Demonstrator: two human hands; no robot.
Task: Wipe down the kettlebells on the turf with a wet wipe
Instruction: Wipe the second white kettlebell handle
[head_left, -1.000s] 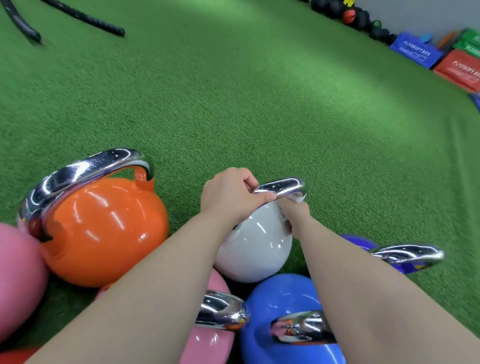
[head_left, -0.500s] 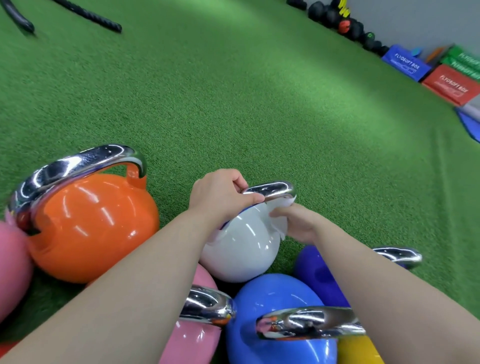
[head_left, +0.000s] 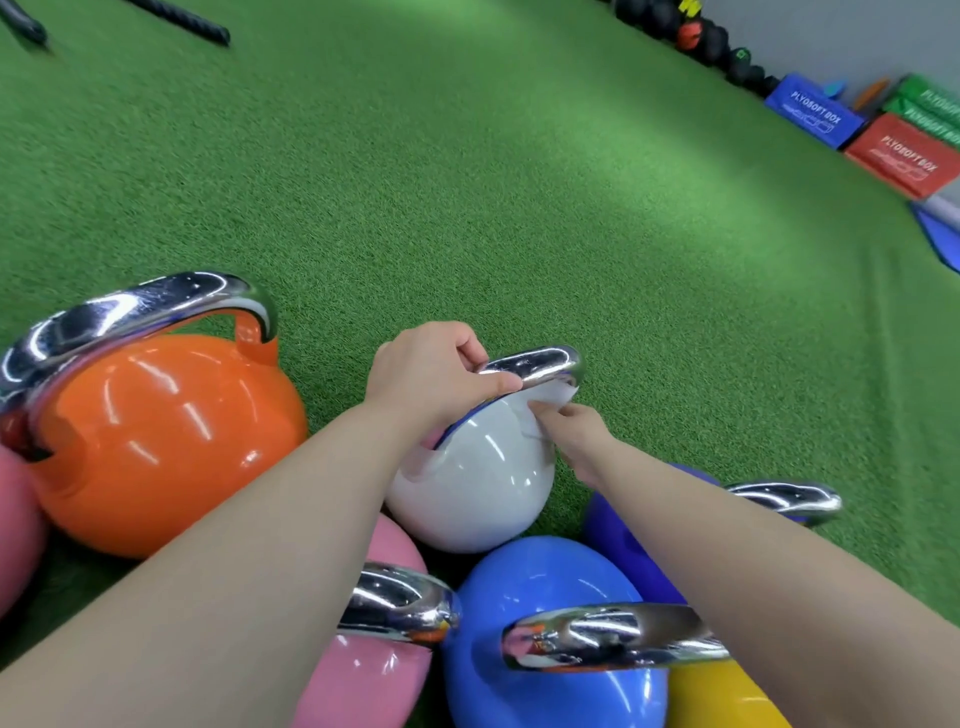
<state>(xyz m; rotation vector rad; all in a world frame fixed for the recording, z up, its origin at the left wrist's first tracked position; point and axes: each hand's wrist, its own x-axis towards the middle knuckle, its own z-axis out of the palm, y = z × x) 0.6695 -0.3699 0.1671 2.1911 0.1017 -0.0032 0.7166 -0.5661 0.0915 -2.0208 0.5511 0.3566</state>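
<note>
Left hand is clamped over the chrome handle of the white kettlebell, fingers curled round the bar, thumb laid along its near side. Right hand comes in from the right, fingers pinching the wet wipe and pressing it against the top of the white bell, just under the handle's right end.

Room to move? Plenty ahead: the green turf runs wide open beyond the white bell and off to its right. Behind and beside it, things get tight. The orange kettlebell stands just to the left with a sliver of turf between. A pink kettlebell sits close below the white one, its handle under the left forearm. The light blue kettlebell crowds in from the near right, a darker blue kettlebell sits under the right forearm, and a yellow kettlebell peeks out at the bottom edge. Another pink bell bulges in at the left border.

Far off, black ropes lie at the top left, dark balls line the wall, and blue and red soft boxes mark the turf's right edge.
</note>
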